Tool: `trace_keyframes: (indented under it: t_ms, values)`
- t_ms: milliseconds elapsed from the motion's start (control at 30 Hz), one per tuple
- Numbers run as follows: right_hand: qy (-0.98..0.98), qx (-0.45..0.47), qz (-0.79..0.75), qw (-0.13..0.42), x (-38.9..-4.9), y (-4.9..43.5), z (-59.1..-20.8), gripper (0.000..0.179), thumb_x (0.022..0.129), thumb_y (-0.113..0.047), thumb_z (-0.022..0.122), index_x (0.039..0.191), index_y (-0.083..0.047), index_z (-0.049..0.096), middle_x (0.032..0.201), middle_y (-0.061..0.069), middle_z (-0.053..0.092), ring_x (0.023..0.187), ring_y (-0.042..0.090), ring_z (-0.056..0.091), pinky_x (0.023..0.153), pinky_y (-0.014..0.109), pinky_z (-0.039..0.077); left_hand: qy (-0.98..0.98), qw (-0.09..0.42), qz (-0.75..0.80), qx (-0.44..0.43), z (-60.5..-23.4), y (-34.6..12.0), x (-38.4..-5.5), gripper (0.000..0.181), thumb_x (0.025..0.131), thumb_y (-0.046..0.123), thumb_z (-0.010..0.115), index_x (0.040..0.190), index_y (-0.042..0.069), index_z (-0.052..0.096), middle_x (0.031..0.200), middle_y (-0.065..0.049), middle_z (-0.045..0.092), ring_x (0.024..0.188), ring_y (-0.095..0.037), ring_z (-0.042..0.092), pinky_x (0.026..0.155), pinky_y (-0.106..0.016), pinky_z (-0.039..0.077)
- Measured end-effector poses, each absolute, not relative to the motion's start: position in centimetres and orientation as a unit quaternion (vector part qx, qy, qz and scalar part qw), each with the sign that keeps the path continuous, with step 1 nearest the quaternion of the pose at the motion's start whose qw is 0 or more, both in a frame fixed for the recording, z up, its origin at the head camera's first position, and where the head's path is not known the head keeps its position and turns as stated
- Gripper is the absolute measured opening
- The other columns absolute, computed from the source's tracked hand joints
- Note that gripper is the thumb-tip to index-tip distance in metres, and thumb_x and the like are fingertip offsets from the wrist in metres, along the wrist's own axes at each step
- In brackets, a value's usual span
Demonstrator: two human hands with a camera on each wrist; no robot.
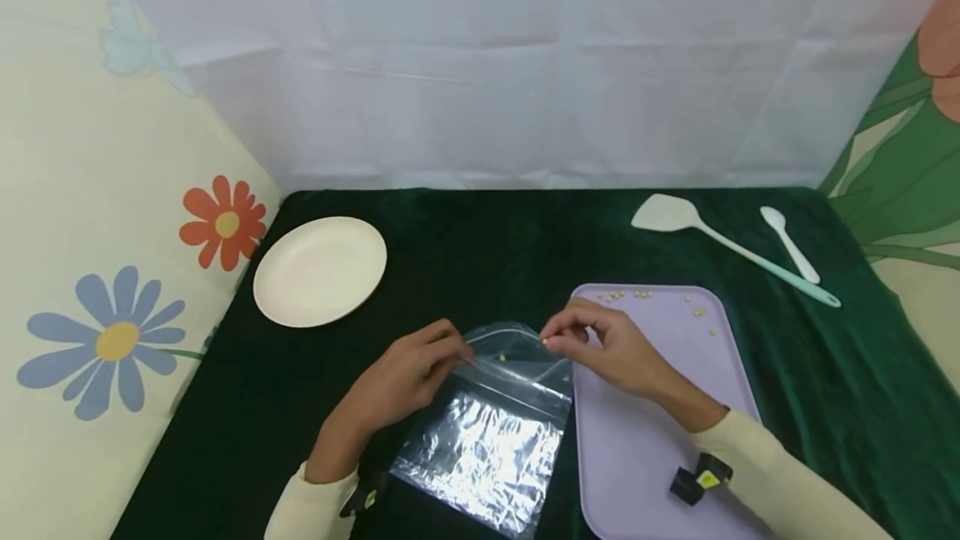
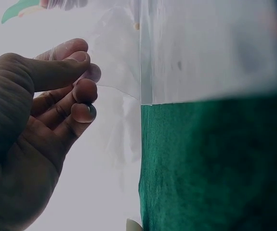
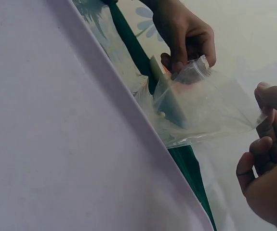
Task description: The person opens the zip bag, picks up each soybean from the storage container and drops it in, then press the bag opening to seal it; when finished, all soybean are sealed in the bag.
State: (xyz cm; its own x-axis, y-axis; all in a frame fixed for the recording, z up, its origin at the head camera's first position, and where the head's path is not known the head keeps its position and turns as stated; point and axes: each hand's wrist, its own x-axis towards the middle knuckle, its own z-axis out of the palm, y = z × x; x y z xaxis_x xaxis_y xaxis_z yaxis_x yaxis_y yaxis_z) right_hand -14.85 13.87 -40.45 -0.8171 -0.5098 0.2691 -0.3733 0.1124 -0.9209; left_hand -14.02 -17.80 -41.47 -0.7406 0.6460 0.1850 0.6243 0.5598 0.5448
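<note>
A clear zip-top plastic bag (image 1: 487, 448) lies in front of me with its mouth spread apart. My left hand (image 1: 416, 369) pinches the left edge of that mouth between thumb and fingertips, as the left wrist view also shows. At the opposite side of the mouth, my right hand (image 1: 603, 344) pinches a small yellow kernel (image 1: 545, 341) between thumb and forefinger, its fingertips right at the bag's rim. Another yellow kernel (image 1: 502, 357) shows inside the bag just below the opening. Several more kernels (image 1: 642, 294) lie along the far end of a lilac tray (image 1: 637, 473), under my right forearm.
A cream plate (image 1: 320, 272) sits at the back left of the dark green cloth (image 1: 480, 248). At the back right lie a white spatula with a mint handle (image 1: 738, 248) and a small white spoon (image 1: 791, 246). A white sheet (image 1: 480, 90) hangs behind the table.
</note>
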Motion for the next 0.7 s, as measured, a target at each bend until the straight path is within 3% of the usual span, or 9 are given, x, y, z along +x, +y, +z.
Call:
trace_keyframes:
  t_ms: [200,433,700]
  values:
    - [0.747,-0.305,-0.588,0.052,-14.8,13.6,-39.7,0.018,0.094,-0.001,0.068,0.110,-0.008,0.073,0.086,0.003,0.057,0.079,0.017,0.049,0.070,0.028,0.042,0.884,0.022,0.303,0.356,-41.4,-17.8,-14.0,0.023,0.094,-0.001,0.067,0.106,0.018,0.071,0.108,0.011,0.055,0.089,-0.004,0.056,0.078,-0.024,0.054]
    - [0.755,-0.301,-0.583,-0.001,-15.2,15.4,-38.9,0.019,0.093,0.005,0.067,0.107,-0.005,0.073,0.095,0.005,0.064,0.081,0.016,0.050,0.066,0.028,0.041,0.882,0.011,0.299,0.363,-41.4,-17.8,-14.0,0.023,0.093,-0.001,0.069,0.106,0.018,0.071,0.108,0.011,0.056,0.089,-0.004,0.056,0.077,-0.023,0.054]
    - [0.777,-0.270,-0.568,-0.026,-16.4,17.7,-41.1,0.022,0.091,0.005,0.069,0.105,-0.012,0.074,0.097,0.002,0.064,0.084,0.016,0.052,0.066,0.025,0.045,0.878,0.010,0.307,0.367,-41.6,-17.6,-14.1,0.023,0.093,-0.002,0.068,0.106,0.017,0.071,0.108,0.011,0.056,0.089,-0.004,0.055,0.077,-0.023,0.054]
